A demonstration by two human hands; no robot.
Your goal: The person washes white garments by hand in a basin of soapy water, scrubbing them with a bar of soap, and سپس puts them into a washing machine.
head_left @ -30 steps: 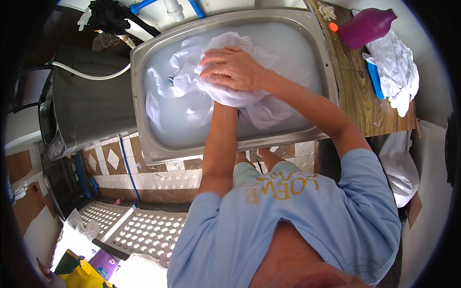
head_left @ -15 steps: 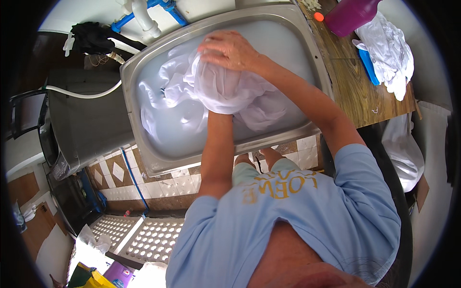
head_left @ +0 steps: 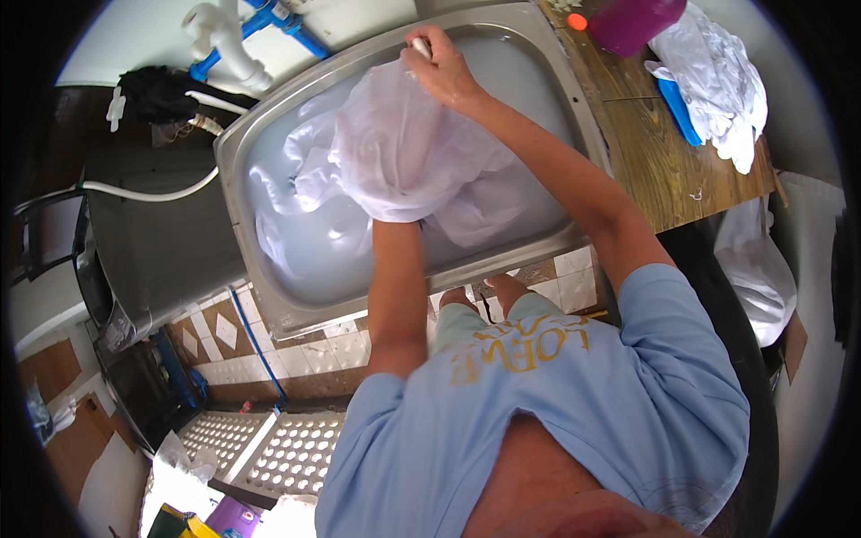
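A thin white cloth (head_left: 381, 148) is draped over my left hand, which is hidden inside it; only my left forearm (head_left: 399, 278) comes out below the hem. The fabric is wet, and its lower folds lie in cloudy water in a steel sink basin (head_left: 587, 134). At the cloth's upper edge, my right hand (head_left: 441, 72) is closed, with a small whitish piece (head_left: 421, 47) between thumb and fingers. Its shape suggests a bar of soap, but too little shows to be sure. More white fabric (head_left: 314, 175) floats on the left side of the water.
Right of the basin, a wooden counter (head_left: 646, 170) holds a purple bottle (head_left: 632, 22), an orange cap (head_left: 577, 21), a blue object (head_left: 679, 112) and a white cloth heap (head_left: 713, 81). White and blue pipes (head_left: 224, 40) stand behind the basin. A dark machine (head_left: 161, 233) is at left.
My right hand has gone from lying flat over the cloth to closing on the whitish piece, higher up. The cloth is now stretched taller over my left hand. The view has shifted slightly.
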